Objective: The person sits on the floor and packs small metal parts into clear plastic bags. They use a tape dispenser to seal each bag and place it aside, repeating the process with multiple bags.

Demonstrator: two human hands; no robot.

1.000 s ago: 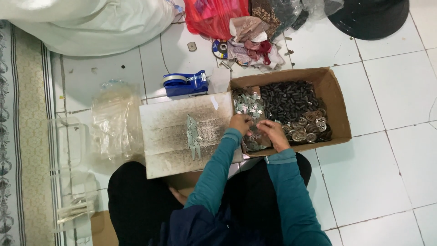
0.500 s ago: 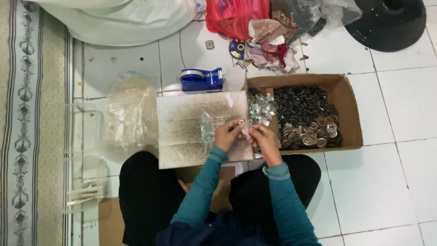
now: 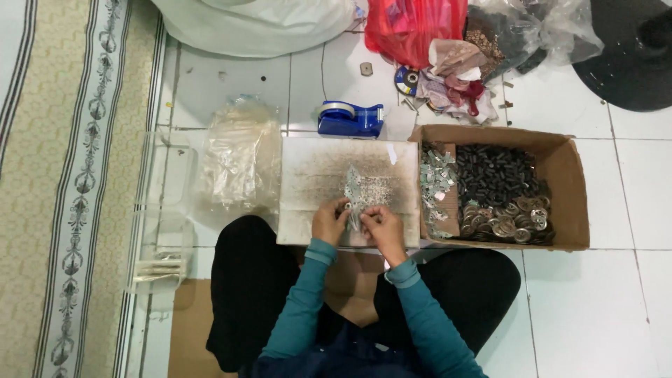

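Observation:
My left hand [image 3: 329, 222] and my right hand [image 3: 379, 225] meet over the near edge of a worn whitish board [image 3: 315, 175]. Between their fingertips they pinch small silvery metal pieces [image 3: 352, 212]. A little pile of the same silvery pieces [image 3: 364, 187] lies on the board just beyond the fingers. To the right stands an open cardboard box [image 3: 563, 168] with silvery brackets [image 3: 435, 183] at its left side, dark cylindrical parts [image 3: 497, 178] in the middle and round metal washers [image 3: 507, 220] toward the front. I sit cross-legged on the tiled floor in teal sleeves.
A blue tape dispenser [image 3: 350, 119] sits behind the board. A heap of clear plastic bags [image 3: 238, 157] lies left of it, with clear plastic trays [image 3: 159, 231] beside. A patterned rug [image 3: 66, 175] runs along the left. A red bag [image 3: 413, 28], rags and a white sack [image 3: 259, 24] lie beyond.
Both hands have come away from the cardboard box, moving left onto the board with small metal pieces. The view has shifted, so everything sits further right in the picture.

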